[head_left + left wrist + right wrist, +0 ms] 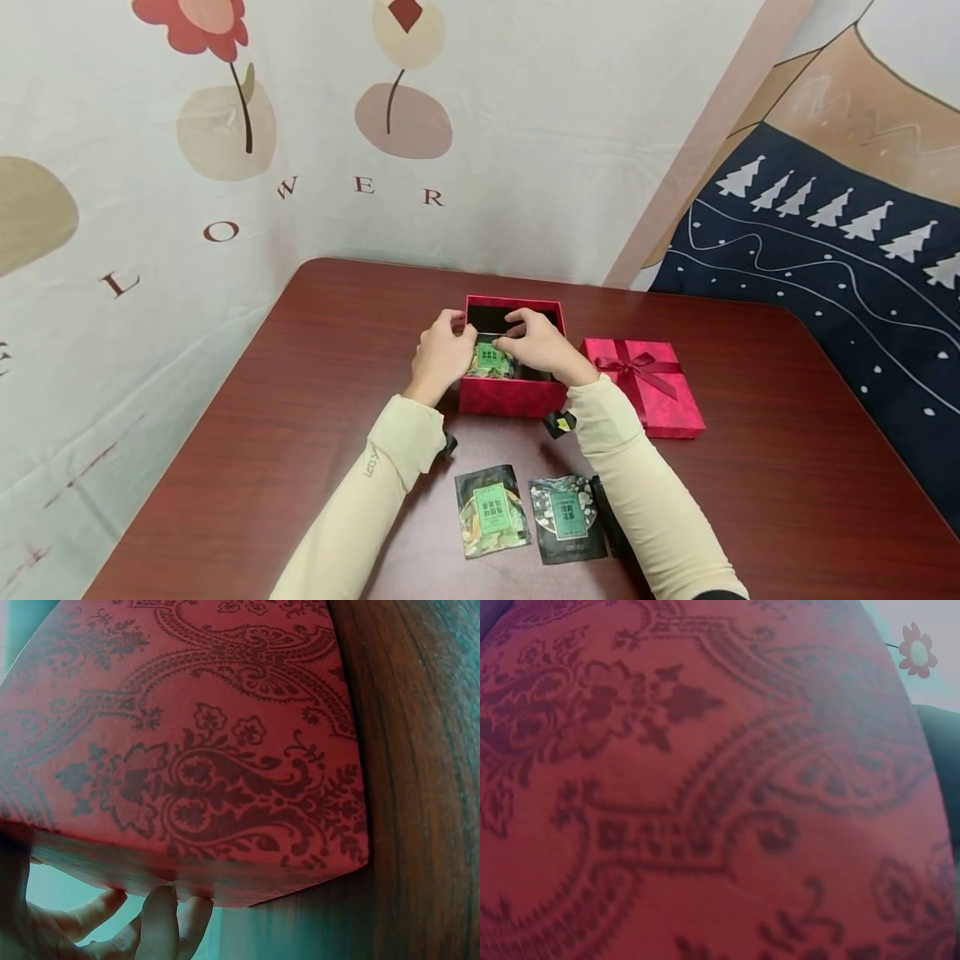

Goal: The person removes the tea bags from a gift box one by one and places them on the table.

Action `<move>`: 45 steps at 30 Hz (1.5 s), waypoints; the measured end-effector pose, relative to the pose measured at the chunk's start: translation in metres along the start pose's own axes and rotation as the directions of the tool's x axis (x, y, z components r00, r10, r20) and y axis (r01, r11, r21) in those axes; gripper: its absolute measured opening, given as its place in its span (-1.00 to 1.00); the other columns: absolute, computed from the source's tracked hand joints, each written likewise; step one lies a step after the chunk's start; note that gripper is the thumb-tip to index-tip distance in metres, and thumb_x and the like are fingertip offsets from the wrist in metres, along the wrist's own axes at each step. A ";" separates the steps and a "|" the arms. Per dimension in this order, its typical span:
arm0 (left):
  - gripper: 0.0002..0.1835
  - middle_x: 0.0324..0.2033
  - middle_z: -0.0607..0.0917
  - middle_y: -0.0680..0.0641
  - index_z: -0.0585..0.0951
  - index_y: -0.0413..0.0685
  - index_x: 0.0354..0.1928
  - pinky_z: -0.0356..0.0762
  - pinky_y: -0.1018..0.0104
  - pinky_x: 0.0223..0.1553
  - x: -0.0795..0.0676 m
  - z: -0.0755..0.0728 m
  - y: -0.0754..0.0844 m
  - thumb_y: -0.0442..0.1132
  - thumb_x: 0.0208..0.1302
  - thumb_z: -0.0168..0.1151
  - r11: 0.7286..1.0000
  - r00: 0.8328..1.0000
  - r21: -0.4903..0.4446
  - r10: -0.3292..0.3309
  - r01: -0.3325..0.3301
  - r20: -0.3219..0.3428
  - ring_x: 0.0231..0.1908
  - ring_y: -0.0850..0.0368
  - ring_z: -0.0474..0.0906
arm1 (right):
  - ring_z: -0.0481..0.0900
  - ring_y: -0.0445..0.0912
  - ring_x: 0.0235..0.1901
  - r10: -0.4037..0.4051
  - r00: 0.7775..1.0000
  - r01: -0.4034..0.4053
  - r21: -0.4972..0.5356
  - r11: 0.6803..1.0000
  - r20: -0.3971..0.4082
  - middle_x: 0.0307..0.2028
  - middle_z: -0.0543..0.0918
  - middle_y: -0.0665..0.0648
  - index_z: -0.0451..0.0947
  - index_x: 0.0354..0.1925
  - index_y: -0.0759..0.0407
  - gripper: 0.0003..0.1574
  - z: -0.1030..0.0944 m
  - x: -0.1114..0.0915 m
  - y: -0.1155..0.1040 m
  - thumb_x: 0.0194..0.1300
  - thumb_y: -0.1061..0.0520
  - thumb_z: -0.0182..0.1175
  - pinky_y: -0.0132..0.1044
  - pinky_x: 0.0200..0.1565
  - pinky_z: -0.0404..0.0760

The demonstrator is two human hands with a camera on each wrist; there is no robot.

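In the head view an uncovered red gift box (510, 398) with a dark inside stands mid-table; its dark-patterned red wall (247, 750) fills much of the left wrist view. A green-labelled packet (491, 358) sits in its left part. My left hand (441, 354) grips the left wall, thumb at the rim by the packet's corner, fingers (161, 919) along the outside. With thumb and fingers my right hand (543, 343) pinches the packet's upper right corner, inside the box. The right wrist view shows mostly red box wall (705, 787), and that hand is hidden there.
Right of the box lies its red lid (652, 387) with a ribbon bow. In front of the box are a green-labelled packet (492, 512) and a dark packet (567, 521) with a teal label. A dark item partly shows beside my right sleeve (660, 500). Printed cloth (525, 167) hangs behind the table.
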State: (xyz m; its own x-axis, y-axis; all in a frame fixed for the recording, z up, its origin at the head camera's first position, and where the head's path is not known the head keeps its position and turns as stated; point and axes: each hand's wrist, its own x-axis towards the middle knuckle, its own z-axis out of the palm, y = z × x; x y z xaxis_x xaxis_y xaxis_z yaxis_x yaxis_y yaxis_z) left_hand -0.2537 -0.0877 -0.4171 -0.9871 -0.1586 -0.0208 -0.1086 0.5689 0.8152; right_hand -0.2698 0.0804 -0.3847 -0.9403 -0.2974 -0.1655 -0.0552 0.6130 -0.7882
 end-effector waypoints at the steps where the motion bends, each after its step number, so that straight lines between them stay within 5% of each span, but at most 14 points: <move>1: -0.55 0.09 0.64 0.02 0.47 0.11 0.27 0.46 -0.13 -0.01 0.000 0.000 0.000 0.01 0.40 0.02 1.000 1.000 -0.002 0.002 -0.002 0.002 0.04 -0.12 0.57 | 0.60 0.09 0.00 0.005 1.000 -0.005 0.000 1.000 0.004 0.09 0.56 0.32 0.28 0.36 0.31 -0.23 0.001 0.001 0.000 0.29 0.06 0.27 -0.14 -0.07 0.60; 10: -0.55 0.09 0.64 0.03 0.47 0.12 0.28 0.46 -0.14 -0.01 0.000 -0.001 0.000 0.02 0.41 0.01 1.000 1.000 -0.006 0.002 -0.002 0.010 0.05 -0.11 0.57 | 0.57 0.09 0.08 0.062 0.998 -0.061 -0.051 0.997 0.016 0.11 0.56 0.32 0.27 0.35 0.34 -0.20 0.007 0.010 0.003 0.26 0.02 0.26 -0.10 0.00 0.59; 18: -0.56 0.08 0.63 0.05 0.47 0.15 0.27 0.45 -0.14 0.00 0.002 -0.001 -0.001 0.04 0.42 0.01 1.000 1.000 -0.007 -0.007 0.007 0.004 0.05 -0.11 0.57 | 0.58 0.04 0.03 0.079 0.996 -0.079 0.010 0.997 0.046 0.12 0.55 0.32 0.25 0.36 0.35 -0.21 0.009 0.015 0.005 0.27 0.07 0.24 -0.16 -0.04 0.59; 33: -0.56 0.07 0.64 0.06 0.47 0.16 0.28 0.46 -0.13 -0.03 0.001 0.000 -0.001 0.04 0.42 0.01 1.000 1.000 -0.008 -0.010 0.010 0.006 0.04 -0.09 0.57 | 0.59 0.06 0.11 0.029 0.998 -0.031 0.037 0.999 0.059 0.17 0.55 0.35 0.27 0.33 0.35 -0.28 0.010 0.011 0.005 0.31 0.09 0.21 -0.20 -0.07 0.60; 45: -0.55 0.09 0.64 0.04 0.47 0.16 0.29 0.46 -0.15 -0.03 0.000 -0.001 0.001 0.03 0.41 0.01 1.000 1.000 0.003 -0.021 0.021 0.004 0.06 -0.13 0.57 | 0.66 0.08 -0.17 0.050 0.999 -0.050 0.059 0.997 -0.007 0.19 0.45 0.43 0.25 0.35 0.33 -0.24 0.008 0.010 0.005 0.30 0.09 0.25 -0.15 -0.19 0.66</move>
State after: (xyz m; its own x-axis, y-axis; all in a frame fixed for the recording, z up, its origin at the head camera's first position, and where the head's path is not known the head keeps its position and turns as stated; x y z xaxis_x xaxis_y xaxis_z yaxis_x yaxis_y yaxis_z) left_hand -0.2536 -0.0875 -0.4157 -0.9851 -0.1670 -0.0404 -0.1296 0.5677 0.8130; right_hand -0.2763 0.0745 -0.3950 -0.9441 -0.2613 -0.2012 0.0118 0.5829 -0.8125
